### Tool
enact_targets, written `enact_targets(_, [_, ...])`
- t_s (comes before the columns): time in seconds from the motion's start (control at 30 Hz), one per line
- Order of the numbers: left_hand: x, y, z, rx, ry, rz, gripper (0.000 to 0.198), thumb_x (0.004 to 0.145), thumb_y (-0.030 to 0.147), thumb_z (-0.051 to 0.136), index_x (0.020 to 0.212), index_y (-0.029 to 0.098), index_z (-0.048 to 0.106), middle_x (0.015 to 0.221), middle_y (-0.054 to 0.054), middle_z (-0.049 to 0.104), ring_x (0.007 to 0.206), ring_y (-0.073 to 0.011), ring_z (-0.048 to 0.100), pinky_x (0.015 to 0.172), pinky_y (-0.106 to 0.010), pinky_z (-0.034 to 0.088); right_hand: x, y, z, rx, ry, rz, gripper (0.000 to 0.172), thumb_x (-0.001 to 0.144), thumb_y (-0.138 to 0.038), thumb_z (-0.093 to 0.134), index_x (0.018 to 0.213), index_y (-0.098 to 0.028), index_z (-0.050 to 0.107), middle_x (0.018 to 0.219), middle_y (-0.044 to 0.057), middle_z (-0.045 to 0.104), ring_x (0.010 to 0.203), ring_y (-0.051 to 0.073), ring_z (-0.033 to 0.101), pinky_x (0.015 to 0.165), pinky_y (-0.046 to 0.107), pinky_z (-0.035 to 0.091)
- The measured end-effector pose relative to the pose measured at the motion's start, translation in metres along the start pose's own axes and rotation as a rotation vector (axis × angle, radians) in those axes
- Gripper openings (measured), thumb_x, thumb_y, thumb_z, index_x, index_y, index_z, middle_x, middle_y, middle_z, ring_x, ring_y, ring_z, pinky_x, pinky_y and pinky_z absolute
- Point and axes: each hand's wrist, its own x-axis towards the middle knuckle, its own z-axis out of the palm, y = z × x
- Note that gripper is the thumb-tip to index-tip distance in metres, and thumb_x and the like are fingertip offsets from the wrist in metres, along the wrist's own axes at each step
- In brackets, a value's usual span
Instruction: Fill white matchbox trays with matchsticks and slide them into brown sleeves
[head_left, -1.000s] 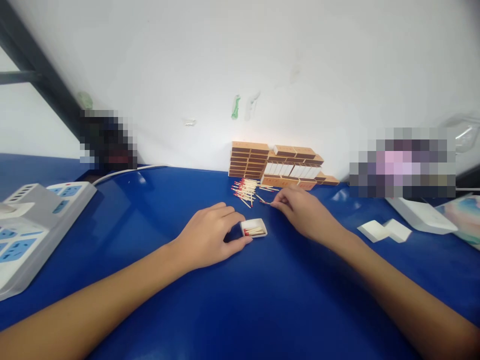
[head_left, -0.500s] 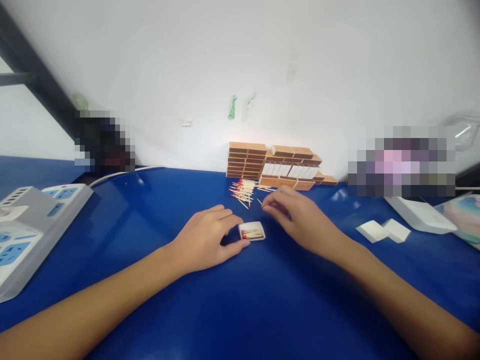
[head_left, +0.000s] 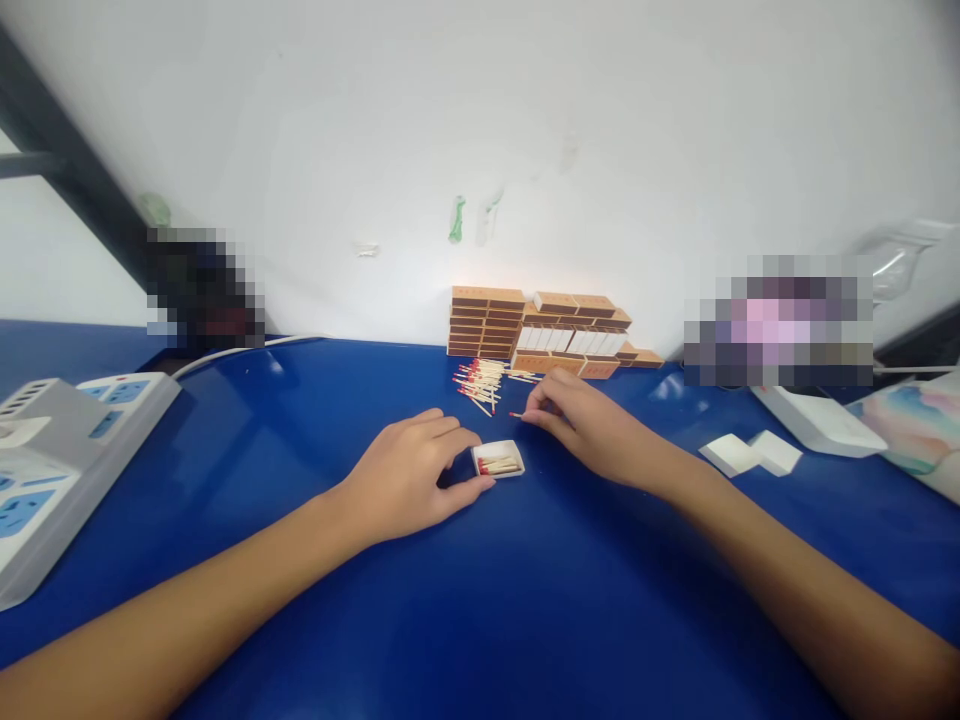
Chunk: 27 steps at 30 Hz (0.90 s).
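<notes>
Between thumb and fingers, my left hand (head_left: 420,470) grips the left end of a small white matchbox tray (head_left: 518,468). Several red-headed matches (head_left: 499,464) lie in that tray, heads toward my left hand. Up and to the right of it, my right hand (head_left: 581,422) pinches a single match (head_left: 517,414) between thumb and fingertips, its red head pointing left. Just beyond, a loose pile of matches (head_left: 480,378) rests on the blue table, with a few more lying beside it.
Matchboxes (head_left: 486,322) are stacked against the white wall, next to more boxes and white trays (head_left: 574,340). Two white blocks (head_left: 729,454) lie on the right, near a white device (head_left: 821,415). A power strip (head_left: 82,440) occupies the left side of the blue table (head_left: 480,620).
The match in my right hand has turned: its red head now shows on the left, where a pale stick end showed before. My left hand keeps its hold on the tray.
</notes>
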Motion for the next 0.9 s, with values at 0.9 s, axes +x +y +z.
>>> enact_targets(0.9, [0.001, 0.002, 0.002, -0.043, -0.023, -0.001, 0.028, 0.095, 0.043, 0.070, 0.110, 0.020, 0.072, 0.084, -0.002, 0.066, 0.081, -0.0186, 0.061, 0.069, -0.031, 0.047, 0.025, 0.041, 0.017, -0.285, 0.275, 0.221, 0.012, 0.096, -0.028, 0.057, 0.096, -0.020, 0.066, 0.095, 0.009, 0.069, 0.085, 0.025, 0.062, 0.070, 0.035, 0.042])
